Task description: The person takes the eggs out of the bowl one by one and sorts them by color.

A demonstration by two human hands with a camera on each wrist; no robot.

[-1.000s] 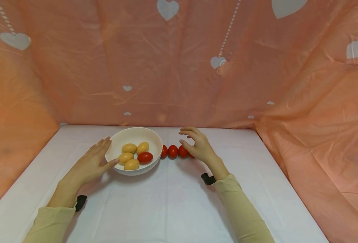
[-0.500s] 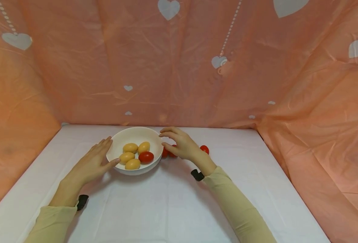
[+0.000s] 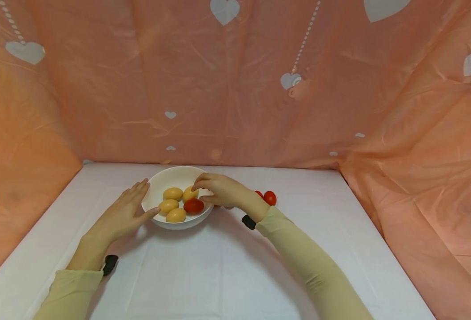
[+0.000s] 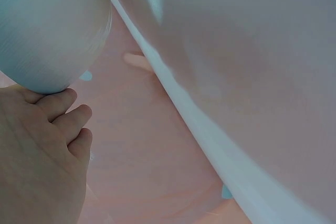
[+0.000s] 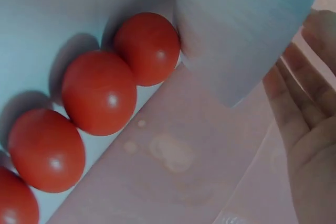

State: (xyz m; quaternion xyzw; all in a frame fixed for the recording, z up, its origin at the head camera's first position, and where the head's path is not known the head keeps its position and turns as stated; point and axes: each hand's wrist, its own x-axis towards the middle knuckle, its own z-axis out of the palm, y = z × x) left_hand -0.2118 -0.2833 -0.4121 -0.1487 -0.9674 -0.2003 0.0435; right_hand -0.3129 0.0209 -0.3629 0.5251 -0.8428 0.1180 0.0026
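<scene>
A white bowl (image 3: 167,178) at the back of the table holds several yellow oval tomatoes (image 3: 176,215) and a red tomato (image 3: 193,206). My left hand (image 3: 119,218) lies against its left side, fingers extended and thumb at the rim; the left wrist view has the fingertips touching the bowl's outer wall (image 4: 52,35). Over the right rim reaches my right hand (image 3: 223,191), fingers bent loosely. Its fingertips overlap the rear yellow tomato (image 3: 189,194), with the thumb just above the red one. Nothing is gripped in either hand.
Several red tomatoes (image 5: 100,93) line up on the white cloth right of the bowl, the nearest against its wall. My right forearm hides part of that row in the head view; one red tomato (image 3: 269,198) shows beyond it. An orange curtain (image 3: 235,111) encloses the table.
My right hand has moved left, from above the row of red tomatoes to over the bowl's inside. The left hand has stayed at the bowl's left side.
</scene>
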